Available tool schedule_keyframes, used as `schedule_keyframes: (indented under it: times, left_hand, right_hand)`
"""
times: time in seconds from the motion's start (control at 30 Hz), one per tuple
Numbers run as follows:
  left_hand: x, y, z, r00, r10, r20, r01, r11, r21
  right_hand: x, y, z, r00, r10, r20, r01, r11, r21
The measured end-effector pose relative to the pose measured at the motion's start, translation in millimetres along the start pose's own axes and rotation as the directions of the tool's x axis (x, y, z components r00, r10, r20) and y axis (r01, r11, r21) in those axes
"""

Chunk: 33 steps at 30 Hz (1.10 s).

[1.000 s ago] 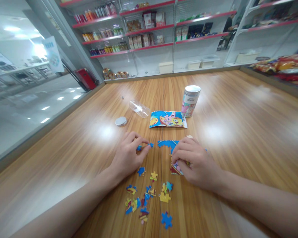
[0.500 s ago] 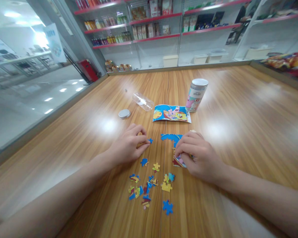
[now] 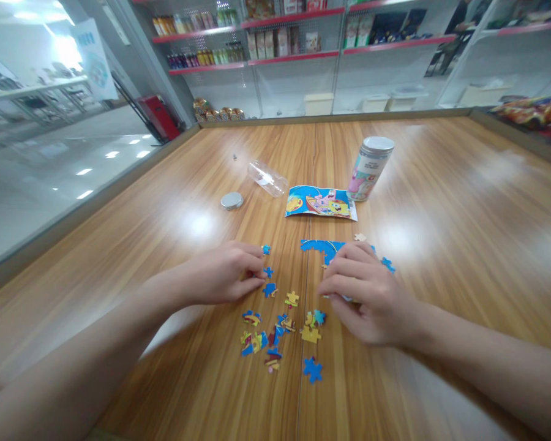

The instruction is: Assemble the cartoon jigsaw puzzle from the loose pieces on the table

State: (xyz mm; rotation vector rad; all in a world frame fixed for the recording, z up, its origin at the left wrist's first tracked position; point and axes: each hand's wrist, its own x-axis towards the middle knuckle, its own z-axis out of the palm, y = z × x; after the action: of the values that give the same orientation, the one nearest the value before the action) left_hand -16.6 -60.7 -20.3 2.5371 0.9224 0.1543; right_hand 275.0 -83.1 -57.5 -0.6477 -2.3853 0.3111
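Note:
My left hand [image 3: 224,280] rests on the wooden table [image 3: 441,245] with curled fingers, its fingertips pinching at a small blue puzzle piece [image 3: 268,272]. Another blue piece [image 3: 266,249] lies just beyond it. My right hand [image 3: 367,294] lies curled over a joined patch of puzzle [image 3: 324,247], whose blue edge shows past the fingers. Several loose pieces [image 3: 280,331] in blue, yellow and red lie scattered between and below both hands, with one blue piece [image 3: 312,370] nearest me.
A picture sheet [image 3: 320,203] lies beyond the puzzle. An upright printed can [image 3: 370,168] stands to its right. A clear tube [image 3: 267,179] lies on its side, with a round metal lid [image 3: 232,200] to its left. Store shelves [image 3: 294,55] line the back wall.
My left hand drew back toward me and now pinches a blue piece lower on the table. My right hand shifted slightly, baring more of the joined blue patch. The view tilted down.

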Motion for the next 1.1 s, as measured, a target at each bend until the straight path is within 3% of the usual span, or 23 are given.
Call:
schedule_keyframes:
  times: [0.13, 0.33, 0.47, 0.63, 0.9, 1.1]
  left_hand:
    - [-2.3, -2.0, -0.4, 0.999, 0.025, -0.023, -0.024, 0.999, 0.026]
    - [-5.1, -3.2, -2.7, 0.988, 0.036, -0.149, -0.012, 0.987, 0.162]
    - [-6.1, -4.4, -4.7, 0.993, 0.029, -0.117, -0.009, 0.985, 0.175]
    - [-11.2, -17.5, -8.1, 0.993, -0.051, -0.104, 0.068, 0.985, 0.161]
    - [-16.7, -18.3, -15.8, 0.987, -0.158, 0.008, 0.156, 0.978, 0.140]
    - [-14.8, -12.0, -13.6, 0.993, -0.105, 0.057, 0.100, 0.992, 0.078]
  right_hand:
    - [-2.3, -3.5, 3.1, 1.000, -0.018, -0.012, 0.017, 0.999, -0.037]
    - [-4.0, 5.9, 2.1, 0.996, 0.029, -0.083, -0.036, 0.996, -0.078]
    - [-2.6, -0.6, -1.3, 0.996, -0.079, 0.037, 0.081, 0.996, -0.047]
    - [-0.1, -9.9, -4.4, 0.963, -0.164, 0.215, 0.169, 0.986, -0.005]
    - [-1.4, -11.0, -6.1, 0.930, -0.227, 0.288, 0.207, 0.973, 0.098]
    - [-1.1, -10.4, -4.6, 0.936, -0.213, 0.279, 0.195, 0.976, 0.092]
